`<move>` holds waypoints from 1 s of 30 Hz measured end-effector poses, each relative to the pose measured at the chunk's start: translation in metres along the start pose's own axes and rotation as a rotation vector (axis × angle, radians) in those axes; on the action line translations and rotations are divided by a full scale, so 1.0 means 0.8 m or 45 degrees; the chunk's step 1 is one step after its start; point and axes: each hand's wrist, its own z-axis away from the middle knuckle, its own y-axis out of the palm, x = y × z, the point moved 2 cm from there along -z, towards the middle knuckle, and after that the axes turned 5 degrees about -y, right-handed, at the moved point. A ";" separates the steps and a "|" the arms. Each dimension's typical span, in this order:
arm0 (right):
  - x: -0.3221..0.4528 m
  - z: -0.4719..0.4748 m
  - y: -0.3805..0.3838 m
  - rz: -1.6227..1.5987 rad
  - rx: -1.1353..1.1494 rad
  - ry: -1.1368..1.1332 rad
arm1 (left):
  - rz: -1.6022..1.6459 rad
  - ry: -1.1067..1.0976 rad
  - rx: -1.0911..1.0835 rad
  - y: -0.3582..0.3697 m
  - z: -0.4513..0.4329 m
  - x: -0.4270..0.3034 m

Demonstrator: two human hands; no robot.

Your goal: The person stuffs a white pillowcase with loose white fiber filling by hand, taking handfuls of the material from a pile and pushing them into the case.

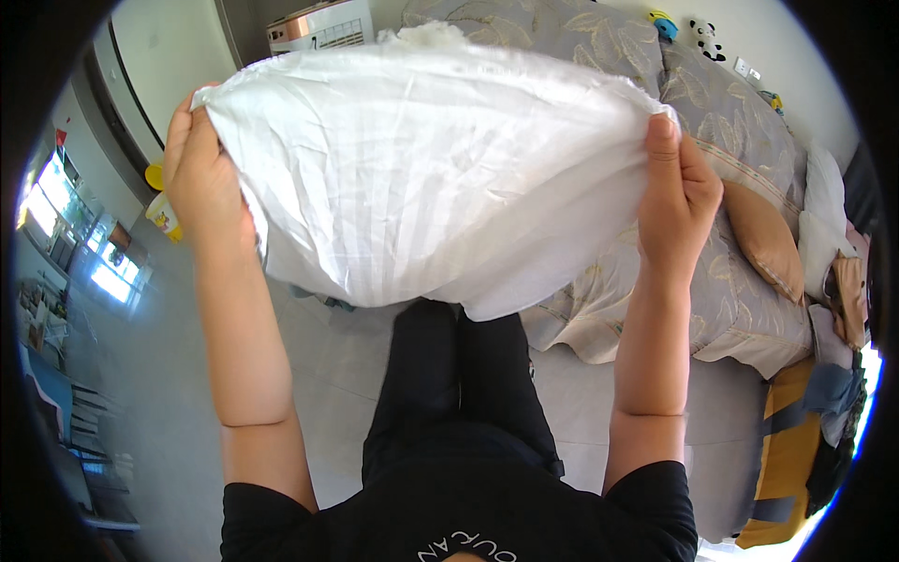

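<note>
A crumpled white cloth [421, 175], thin and partly see-through, is stretched wide between my two raised hands. My left hand [207, 168] pinches its upper left corner, with some of the cloth's edge hanging beside the wrist. At the upper right, my right hand [674, 175] grips the other corner, thumb on top of the fabric. The cloth's lower edge sags above my black-trousered legs. A fluffy white tuft [432, 35] shows just beyond the top edge; whether it belongs to the cloth I cannot tell.
Beyond the cloth lies a bed with a grey leaf-patterned cover [604, 42]. A tan cushion [765, 239] and a panda toy [706, 38] are on it. A white and copper appliance [319, 28] stands at the back left, a yellow-and-white bucket [163, 214] on the floor below. Clothes [836, 393] hang at right.
</note>
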 end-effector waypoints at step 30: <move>-0.123 0.078 0.024 0.766 0.588 -0.127 | -0.486 -0.828 0.563 -0.051 0.068 0.246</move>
